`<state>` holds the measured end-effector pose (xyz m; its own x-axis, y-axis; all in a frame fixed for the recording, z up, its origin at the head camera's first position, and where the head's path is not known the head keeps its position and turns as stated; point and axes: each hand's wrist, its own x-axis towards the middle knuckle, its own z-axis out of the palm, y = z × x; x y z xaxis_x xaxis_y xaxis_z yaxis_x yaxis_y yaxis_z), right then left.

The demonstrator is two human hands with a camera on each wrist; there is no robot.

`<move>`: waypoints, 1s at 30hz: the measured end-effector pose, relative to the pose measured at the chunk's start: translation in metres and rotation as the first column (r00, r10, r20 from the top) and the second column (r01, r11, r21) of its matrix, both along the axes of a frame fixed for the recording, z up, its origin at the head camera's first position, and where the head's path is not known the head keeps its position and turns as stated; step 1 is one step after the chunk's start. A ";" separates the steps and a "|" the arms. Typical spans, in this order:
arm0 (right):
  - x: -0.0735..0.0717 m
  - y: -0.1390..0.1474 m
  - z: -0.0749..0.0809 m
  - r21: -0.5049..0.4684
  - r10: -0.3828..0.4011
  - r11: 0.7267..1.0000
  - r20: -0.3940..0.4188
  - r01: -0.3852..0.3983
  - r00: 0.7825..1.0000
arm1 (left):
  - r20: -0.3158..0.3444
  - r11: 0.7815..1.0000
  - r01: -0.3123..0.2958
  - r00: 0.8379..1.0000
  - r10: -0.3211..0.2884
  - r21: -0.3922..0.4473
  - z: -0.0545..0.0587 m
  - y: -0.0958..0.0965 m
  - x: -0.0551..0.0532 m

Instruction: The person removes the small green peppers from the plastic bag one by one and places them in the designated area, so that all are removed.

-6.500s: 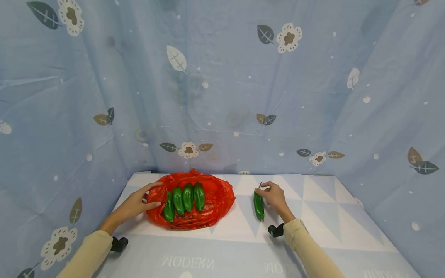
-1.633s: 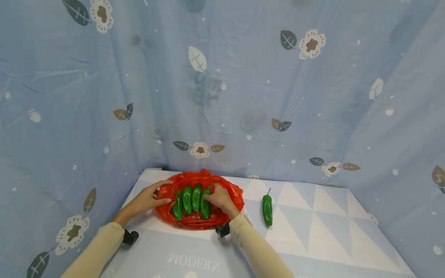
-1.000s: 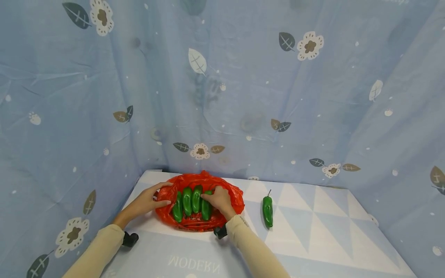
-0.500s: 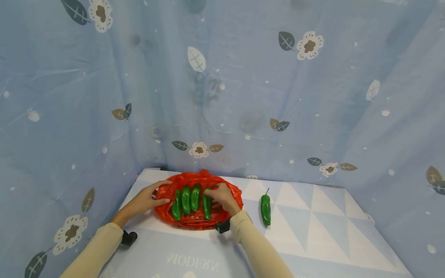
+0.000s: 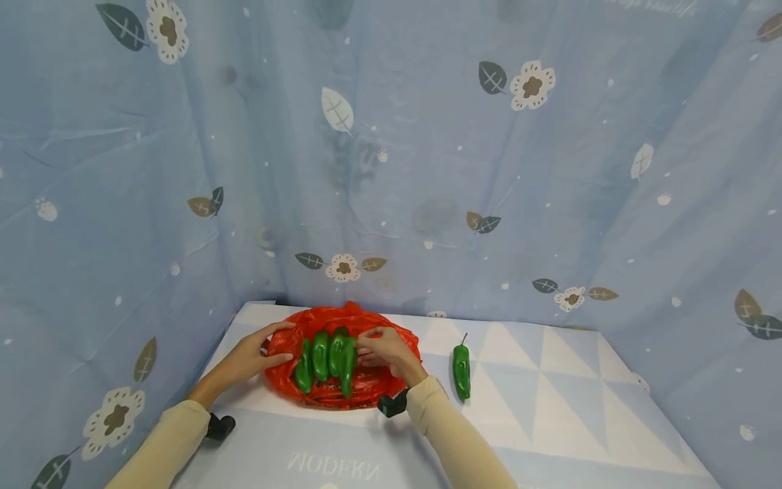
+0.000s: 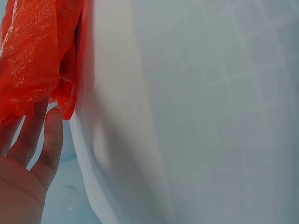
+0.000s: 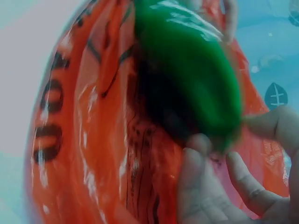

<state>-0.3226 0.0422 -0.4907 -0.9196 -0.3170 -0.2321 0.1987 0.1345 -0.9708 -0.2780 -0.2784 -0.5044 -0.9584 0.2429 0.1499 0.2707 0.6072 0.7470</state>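
Note:
An open red plastic bag (image 5: 375, 394) lies on the table with several green peppers (image 5: 320, 356) side by side in it. My left hand (image 5: 244, 358) holds the bag's left edge between thumb and fingers; in the left wrist view some fingertips are hidden by the red plastic (image 6: 32, 51). With thumb and fingers, my right hand (image 5: 386, 350) pinches the upper end of the rightmost pepper (image 5: 347, 372), which slants over its neighbour. The right wrist view shows this glossy pepper (image 7: 196, 70) blurred, fingertips at its end. One pepper (image 5: 461, 372) with a thin stem lies right of the bag.
The table's white and pale blue cloth (image 5: 562, 394) is patterned with triangles and has lettering near the front. Blue curtain (image 5: 427, 170) printed with leaves and flowers surrounds the back and sides. A black wrist camera (image 5: 392, 403) sits under the right wrist.
Earlier my right hand set a pepper on the table right of the bag, then came over the bag. Just now it has shifted the rightmost pepper left, against its neighbour. The left hand stays put.

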 end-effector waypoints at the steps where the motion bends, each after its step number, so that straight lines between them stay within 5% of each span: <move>1: 0.001 -0.001 -0.001 -0.001 -0.010 1.000 -0.009 0.010 1.000 | 0.001 1.000 -0.002 1.000 0.002 0.001 0.000 0.000 0.000; 8: 0.007 -0.008 -0.009 0.128 -0.113 0.984 -0.111 0.127 0.987 | 0.005 1.000 -0.011 1.000 0.011 0.004 -0.001 0.002 -0.001; 17: 0.012 -0.017 -0.009 0.263 -0.041 0.961 -0.186 0.090 0.982 | 0.001 1.000 0.005 1.000 -0.005 0.022 -0.004 -0.001 -0.002; 27: 0.016 -0.030 0.001 0.479 0.012 0.872 -0.219 0.097 0.976 | 0.001 1.000 0.002 1.000 -0.002 0.017 -0.004 -0.003 -0.003; 30: 0.017 -0.030 0.002 0.465 0.013 0.880 -0.223 0.094 0.975 | 0.001 1.000 0.001 1.000 -0.001 0.015 -0.005 -0.004 -0.002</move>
<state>-0.3055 0.0121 -0.4892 -0.9732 -0.1811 -0.1415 0.0101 0.5813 -0.8136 -0.2798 -0.2822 -0.5089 -0.9584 0.2414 0.1524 0.2704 0.5961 0.7560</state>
